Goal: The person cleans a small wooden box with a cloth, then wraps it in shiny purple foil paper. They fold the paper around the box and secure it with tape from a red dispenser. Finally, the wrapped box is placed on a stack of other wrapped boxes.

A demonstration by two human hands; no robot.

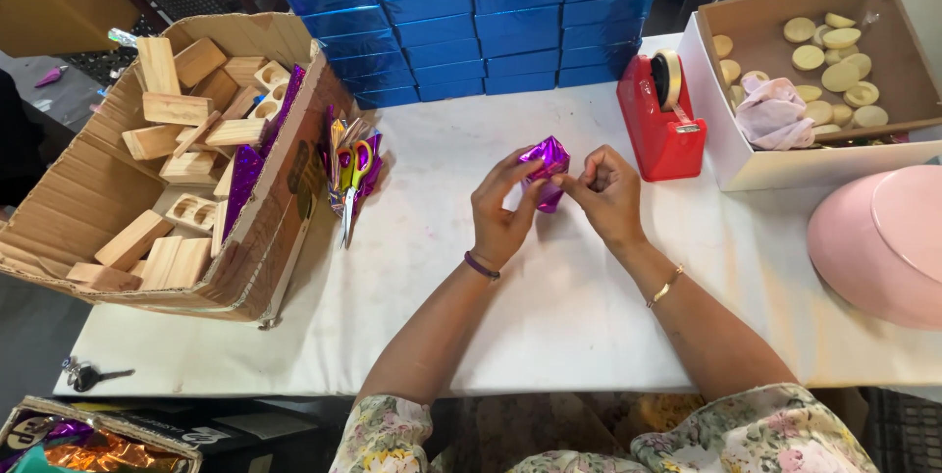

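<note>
Both hands pinch a small block wrapped in shiny purple foil [546, 172], held just above the middle of a white worktop [549, 306]. Left hand [502, 210] has its grip closed on the near-left side of the foil, thumb and fingertips pressed against the wrapping. Right hand [608, 194] grips the right side, fingers curled and pressed together on a fold of foil. A dark band circles the left wrist and a thin gold bracelet the right.

On the left stands an open cardboard box [285, 228] filled with plain wooden blocks [182, 174]. Just beside it lie yellow-handled scissors [351, 183] on scraps of purple foil. Along the far edge rises a stack of blue foil-wrapped boxes [481, 31], with purple and orange ones on top. A red tape dispenser [659, 120] sits right of the hands. Further right, an open box [746, 164] holds pale round discs [834, 61] and a crumpled pink cloth [773, 112]. A pink rounded object [878, 242] lies at the right edge.
</note>
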